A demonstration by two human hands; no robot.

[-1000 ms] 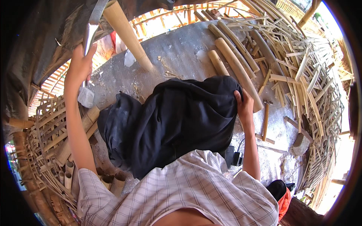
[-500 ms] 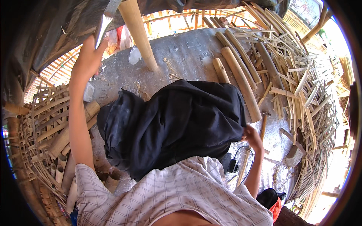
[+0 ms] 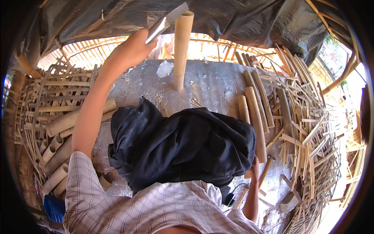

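My left hand [image 3: 134,48], raised at the upper left, is closed round a knife [image 3: 163,24] with a broad, shiny metal blade. Its blade end overlaps the top rim of an upright bamboo tube [image 3: 181,50]; whether they touch I cannot tell. The tube stands on the grey ground sheet, beyond the black cloth [image 3: 183,144] draped over my lap. Low at the cloth's right edge is my right hand [image 3: 254,167], beside a lying bamboo pole, its fingers mostly hidden. A hammer [image 3: 267,171] lies just right of that hand.
Several bamboo poles [image 3: 255,121] lie at the right, beside a large heap of split strips [image 3: 311,136]. Woven bamboo lattice [image 3: 62,91] and cut tubes [image 3: 50,150] are at the left. Dark plastic sheeting [image 3: 249,23] hangs overhead. A stone block [image 3: 289,202] sits lower right.
The view has tilted up. My left hand has brought the knife to the bamboo tube's top, and the tube stands more upright. My right hand has shifted lower along the cloth's edge.
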